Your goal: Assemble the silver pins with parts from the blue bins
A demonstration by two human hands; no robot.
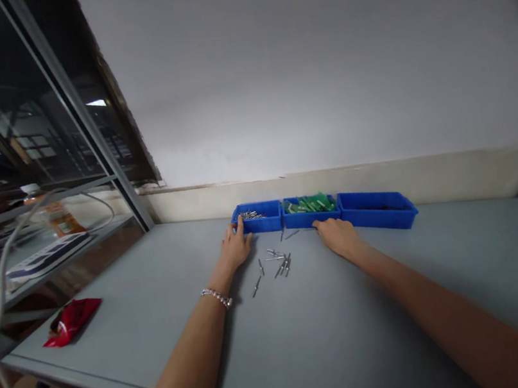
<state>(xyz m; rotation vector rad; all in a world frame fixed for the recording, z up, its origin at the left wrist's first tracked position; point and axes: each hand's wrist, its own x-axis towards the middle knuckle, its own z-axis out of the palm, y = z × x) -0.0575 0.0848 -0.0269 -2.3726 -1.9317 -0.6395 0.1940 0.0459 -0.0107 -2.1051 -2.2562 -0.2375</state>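
Several metal pins (276, 262) lay on the bench (355, 316) between the left hand (235, 248) and right hand (338, 235), nearer the left, mostly pointing toward the blue bins (379, 216). Both hands rested flat, empty, the left touching the pin-filled bin (263, 224).

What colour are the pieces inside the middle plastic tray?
Green. The green pieces fill the middle blue plastic tray; head view shows it best.

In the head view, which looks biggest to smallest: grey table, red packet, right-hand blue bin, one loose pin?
1. grey table
2. right-hand blue bin and red packet: look alike; packet sits nearer, so unsure
3. loose pin
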